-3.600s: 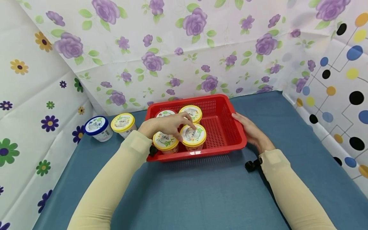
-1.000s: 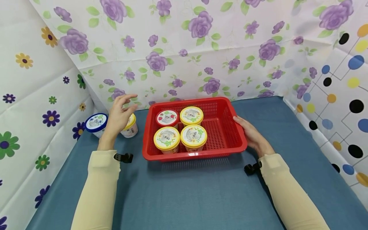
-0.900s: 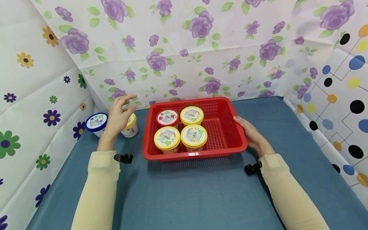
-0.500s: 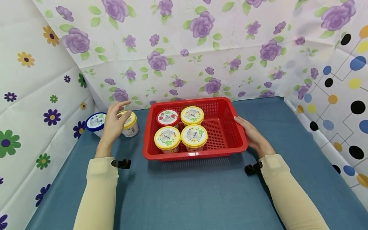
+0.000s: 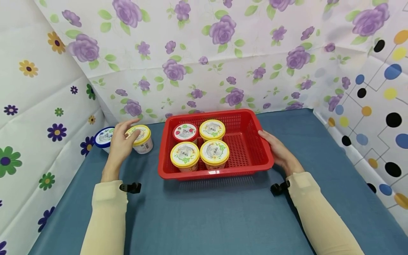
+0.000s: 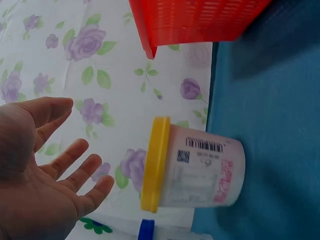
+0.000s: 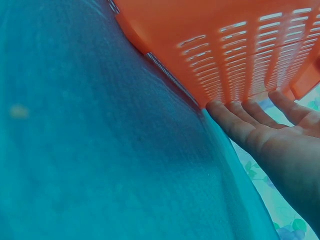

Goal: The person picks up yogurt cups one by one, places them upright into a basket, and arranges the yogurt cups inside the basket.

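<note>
In the head view my left hand (image 5: 119,143) hovers beside a tub with a yellow lid (image 5: 139,137), its thumb and fingers apart. The left wrist view shows this hand (image 6: 55,170) above and clear of the upright tub (image 6: 195,167), holding nothing. A blue-lidded tub (image 5: 103,137) stands behind the hand, partly hidden. At the right end of a red plastic basket (image 5: 237,171), my right hand (image 5: 278,150) rests near the rim. Its fairly straight fingers (image 7: 235,125) touch the slotted side wall in the right wrist view.
Inside the basket's left and middle part stand a red-lidded tub (image 5: 185,131) and three yellow-lidded tubs (image 5: 214,152). Blue cloth (image 5: 204,216) covers the table. A flowered sheet (image 5: 197,53) hangs behind, and patterned sheets bound both sides.
My left hand has left the tubs in the basket and moved left, then lowered toward the yellow-lidded tub outside it. My right hand stays at the basket's right end.
</note>
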Demonstrator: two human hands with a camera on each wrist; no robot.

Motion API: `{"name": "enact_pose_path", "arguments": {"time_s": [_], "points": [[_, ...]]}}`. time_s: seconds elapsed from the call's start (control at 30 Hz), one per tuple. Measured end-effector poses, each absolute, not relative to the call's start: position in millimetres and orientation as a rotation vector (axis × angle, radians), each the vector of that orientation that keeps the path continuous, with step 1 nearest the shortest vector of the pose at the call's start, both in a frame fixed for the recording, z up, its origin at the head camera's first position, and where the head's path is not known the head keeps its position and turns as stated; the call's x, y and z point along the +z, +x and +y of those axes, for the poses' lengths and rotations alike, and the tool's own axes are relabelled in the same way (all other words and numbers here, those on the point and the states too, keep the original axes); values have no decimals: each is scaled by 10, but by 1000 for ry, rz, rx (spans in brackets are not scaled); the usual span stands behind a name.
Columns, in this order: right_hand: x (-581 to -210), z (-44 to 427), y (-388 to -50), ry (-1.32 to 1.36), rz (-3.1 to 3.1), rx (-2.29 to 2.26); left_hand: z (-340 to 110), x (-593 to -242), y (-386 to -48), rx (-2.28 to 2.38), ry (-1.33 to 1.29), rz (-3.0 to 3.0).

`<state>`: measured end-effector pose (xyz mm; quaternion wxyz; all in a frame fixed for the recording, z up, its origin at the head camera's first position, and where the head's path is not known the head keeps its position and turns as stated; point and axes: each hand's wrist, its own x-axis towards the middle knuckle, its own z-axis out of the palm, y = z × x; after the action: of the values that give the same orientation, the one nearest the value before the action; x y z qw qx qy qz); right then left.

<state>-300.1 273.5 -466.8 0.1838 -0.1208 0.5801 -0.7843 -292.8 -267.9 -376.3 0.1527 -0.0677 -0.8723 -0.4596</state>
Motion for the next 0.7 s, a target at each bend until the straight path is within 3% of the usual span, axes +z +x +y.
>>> {"name": "enact_pose_path", "arguments": {"time_s": [0.7], "points": [[-4678, 2731, -2998, -316, 1658, -2213, -2786, -3992, -2929, -1160, -182, -2577]]}}
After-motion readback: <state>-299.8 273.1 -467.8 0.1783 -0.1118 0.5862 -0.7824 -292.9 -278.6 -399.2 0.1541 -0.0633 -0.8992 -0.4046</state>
